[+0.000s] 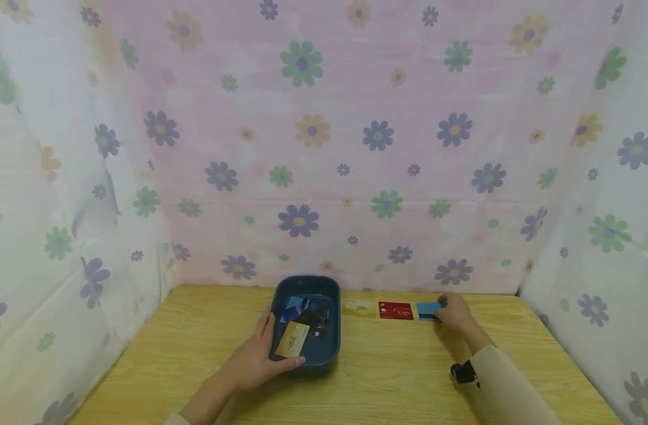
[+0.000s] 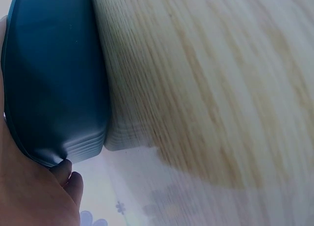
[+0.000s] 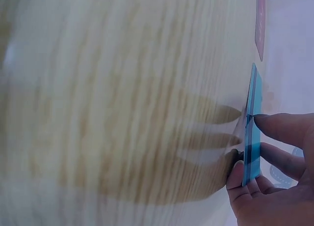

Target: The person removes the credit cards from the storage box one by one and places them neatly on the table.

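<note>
My left hand (image 1: 251, 361) grips a dark blue plastic tray (image 1: 331, 348) at its near left corner, thumb over the near rim and fingers along the outer left side. Inside lie a gold card (image 1: 293, 340), black cards (image 1: 321, 321) and blue cards (image 1: 297, 303), partly overlapping. To the right, my right hand (image 1: 456, 313) pinches a light blue card (image 1: 425, 310) with a dark stripe by its right end. In the right wrist view, thumb and fingertips meet that blue card (image 3: 253, 108) at the tabletop.
Left of the blue card, a red VIP card (image 1: 396, 311) and a pale gold card (image 1: 360, 307) lie in a row beside the tray on the wooden table (image 1: 387, 372). A flowered cloth (image 1: 345, 147) stands behind and at both sides.
</note>
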A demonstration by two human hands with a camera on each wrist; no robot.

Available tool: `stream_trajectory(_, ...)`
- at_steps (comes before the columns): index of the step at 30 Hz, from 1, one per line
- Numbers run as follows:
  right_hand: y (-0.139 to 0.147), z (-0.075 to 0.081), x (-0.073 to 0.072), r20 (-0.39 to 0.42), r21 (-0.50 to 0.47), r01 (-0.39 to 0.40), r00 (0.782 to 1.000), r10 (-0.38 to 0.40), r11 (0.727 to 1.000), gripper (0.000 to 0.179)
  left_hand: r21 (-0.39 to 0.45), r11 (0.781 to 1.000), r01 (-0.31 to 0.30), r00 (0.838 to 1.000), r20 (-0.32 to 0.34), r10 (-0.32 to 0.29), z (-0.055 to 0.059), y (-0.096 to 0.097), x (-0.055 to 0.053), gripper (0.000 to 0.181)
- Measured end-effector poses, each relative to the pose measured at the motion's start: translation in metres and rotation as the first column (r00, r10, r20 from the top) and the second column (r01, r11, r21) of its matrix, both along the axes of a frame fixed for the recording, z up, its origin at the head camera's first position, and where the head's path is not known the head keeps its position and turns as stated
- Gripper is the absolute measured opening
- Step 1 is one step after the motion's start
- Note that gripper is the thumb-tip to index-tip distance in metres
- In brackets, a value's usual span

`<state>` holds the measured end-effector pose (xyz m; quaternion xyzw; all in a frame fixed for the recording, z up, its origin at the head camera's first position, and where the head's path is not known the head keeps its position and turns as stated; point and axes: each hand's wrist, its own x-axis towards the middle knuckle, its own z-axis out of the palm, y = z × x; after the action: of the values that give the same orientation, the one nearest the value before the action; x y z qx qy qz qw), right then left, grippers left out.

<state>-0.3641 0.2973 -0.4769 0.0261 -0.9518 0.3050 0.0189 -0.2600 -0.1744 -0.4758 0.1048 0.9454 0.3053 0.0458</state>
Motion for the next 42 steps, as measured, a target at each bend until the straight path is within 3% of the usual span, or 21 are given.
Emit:
stream_trajectory(16,0.0006,-0.0028,-0.0064,-0.022,0.028,-0.028,0.999,0.029,0.999,0.044,0.008,1.000,-0.007,1.000,0.007,0.007,0.0020,0.0007,0.0013,0.127)
stream_trajectory(27,0.0002,-0.0037,-0.0032,-0.040,0.055,-0.003,0.999,0.005,0.998,0.042,0.011,1.000,0.001,1.000,0.004,-0.001,0.0013,-0.0005,0.0013,0.127)
stream_trajectory(42,-0.0054,0.0001,0.0023,-0.006,0.020,0.009,1.000,-0.009,1.000,0.047,0.024,1.000,0.013,1.000,0.001,-0.013,0.0029,-0.0020,0.0015,0.128)
